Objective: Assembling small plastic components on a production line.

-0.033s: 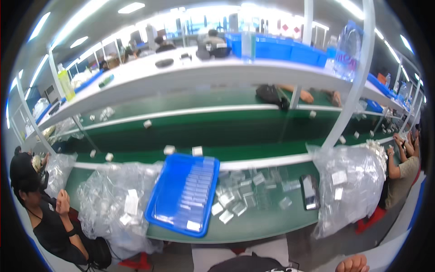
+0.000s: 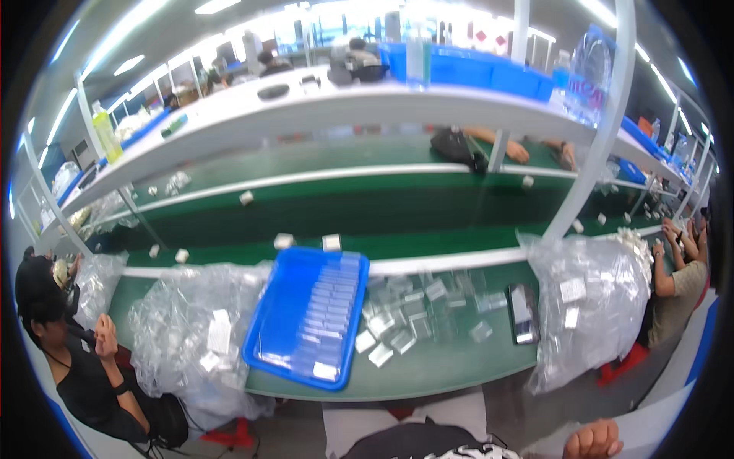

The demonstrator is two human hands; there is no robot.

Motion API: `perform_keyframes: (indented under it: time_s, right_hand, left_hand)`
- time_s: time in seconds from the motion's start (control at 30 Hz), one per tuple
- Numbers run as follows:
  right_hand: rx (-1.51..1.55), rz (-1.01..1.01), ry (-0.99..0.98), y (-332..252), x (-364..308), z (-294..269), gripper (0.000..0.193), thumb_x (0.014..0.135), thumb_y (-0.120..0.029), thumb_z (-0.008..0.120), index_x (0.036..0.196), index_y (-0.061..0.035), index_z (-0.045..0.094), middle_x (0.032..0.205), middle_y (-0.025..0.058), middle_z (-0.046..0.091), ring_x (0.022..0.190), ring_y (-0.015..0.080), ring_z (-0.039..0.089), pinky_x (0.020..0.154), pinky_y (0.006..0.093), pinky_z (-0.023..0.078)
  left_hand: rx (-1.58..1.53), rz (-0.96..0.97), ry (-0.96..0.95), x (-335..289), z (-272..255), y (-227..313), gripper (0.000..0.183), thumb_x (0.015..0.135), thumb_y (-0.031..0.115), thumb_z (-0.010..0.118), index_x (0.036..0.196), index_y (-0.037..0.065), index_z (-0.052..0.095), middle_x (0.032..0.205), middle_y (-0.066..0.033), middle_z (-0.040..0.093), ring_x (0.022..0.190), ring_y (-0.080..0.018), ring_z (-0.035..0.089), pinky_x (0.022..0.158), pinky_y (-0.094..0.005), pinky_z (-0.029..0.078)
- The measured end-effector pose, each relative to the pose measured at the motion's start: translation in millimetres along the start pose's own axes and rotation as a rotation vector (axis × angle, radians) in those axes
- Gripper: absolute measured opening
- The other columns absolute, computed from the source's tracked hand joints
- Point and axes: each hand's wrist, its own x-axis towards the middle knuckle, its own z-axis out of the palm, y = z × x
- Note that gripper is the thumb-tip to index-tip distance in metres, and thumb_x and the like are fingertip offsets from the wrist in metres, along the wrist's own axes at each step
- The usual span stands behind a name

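Observation:
My right hand (image 2: pixel 593 439) is at the lower right edge, fingers curled closed, away from the table. Whatever it may hold is hidden, though a sheet of clear plastic (image 2: pixel 547 444) shows beside it. My left hand is out of sight. In front of me on the green table (image 2: pixel 428 380) a blue tray (image 2: pixel 267 336) lies aslant, with a row of flat clear plastic pieces (image 2: pixel 330 306) along its right half. Right of the tray are scattered several more clear pieces (image 2: pixel 417 325), some whitish. A dark phone (image 2: pixel 523 315) rests beyond them.
Large clear plastic bags stand left (image 2: pixel 183 336) and right (image 2: pixel 592 306) of the tray. Behind runs a green conveyor belt (image 2: pixel 344 210) with small white blocks (image 2: pixel 331 242). A white shelf (image 2: pixel 321 115) spans above. A co-worker (image 2: pixel 76 359) sits at left, another (image 2: pixel 680 291) at right.
The table and tray sit slightly higher in the picture. My right hand has come up a little at the lower right, and clear plastic now shows beside it.

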Motion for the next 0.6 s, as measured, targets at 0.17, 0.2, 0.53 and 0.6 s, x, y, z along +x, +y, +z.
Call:
perform_keyframes:
  time_s: [0.17,0.2,0.53,0.6]
  right_hand:
    - [0.319,0.228,-0.605,63,77,-5,0.047,0.078,-0.007,0.062,0.052,-0.0159,0.023,0.045,-0.0014,0.024,0.037,0.0134,0.015,0.042,0.037,0.007]
    - [0.337,0.262,-0.646,84,95,-8,0.047,0.079,-0.009,0.062,0.052,-0.0144,0.023,0.045,-0.0003,0.023,0.037,0.0146,0.014,0.043,0.0384,0.007]
    - [0.789,0.424,-1.037,196,186,78,0.035,0.078,-0.013,0.063,0.051,-0.0065,0.042,0.045,0.0034,0.038,0.04,0.0179,0.024,0.045,0.036,0.018]
    - [0.803,0.396,-1.061,185,184,80,0.035,0.078,-0.013,0.063,0.051,-0.0068,0.041,0.046,0.0036,0.039,0.04,0.0177,0.025,0.045,0.0361,0.018]
  left_hand:
    - [-0.274,-0.117,-0.422,59,-21,-32,0.046,0.081,0.006,0.063,0.054,0.023,0.029,0.046,0.0076,0.031,0.036,-0.006,0.027,0.038,-0.0284,0.015]
    - [-0.411,-0.131,-0.471,77,-30,-65,0.048,0.085,0.005,0.057,0.06,0.025,0.021,0.049,0.009,0.023,0.039,-0.0028,0.02,0.043,-0.0274,0.011]
    - [-0.721,-0.489,-0.915,139,60,-217,0.04,0.079,0.014,0.059,0.05,0.009,0.032,0.046,-0.003,0.029,0.038,-0.019,0.021,0.043,-0.0361,0.013]
    - [-0.719,-0.44,-0.935,139,63,-216,0.041,0.079,0.014,0.059,0.05,0.01,0.031,0.045,-0.0024,0.028,0.038,-0.0186,0.02,0.042,-0.0363,0.013]
